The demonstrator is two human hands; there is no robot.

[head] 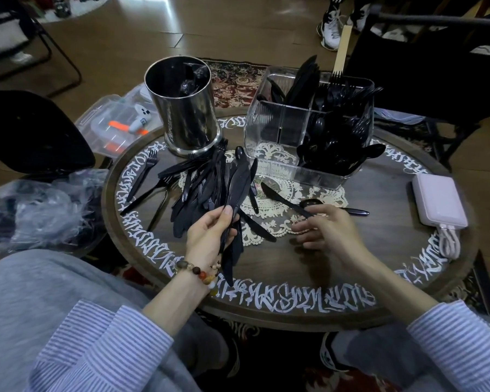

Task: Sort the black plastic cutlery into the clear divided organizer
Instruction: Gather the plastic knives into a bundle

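The left hand [210, 230] gripped a glossy bundle of black plastic knives [235, 199], blades pointing to twelve o'clock; the right hand [326, 230] pinched one knife [283, 200].

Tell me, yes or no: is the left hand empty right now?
No: the left hand grips a bundle of black knives above the table.

- The right hand [327, 229] was smeared by motion; whether its fingers gripped the black knife [283, 200] could not be told.
- Black cutlery massed in the clear organizer [269, 128] near the table's [365, 267] far edge; single pieces could not be separated.
- The steel canister's [186, 108] contents were too dark to identify.
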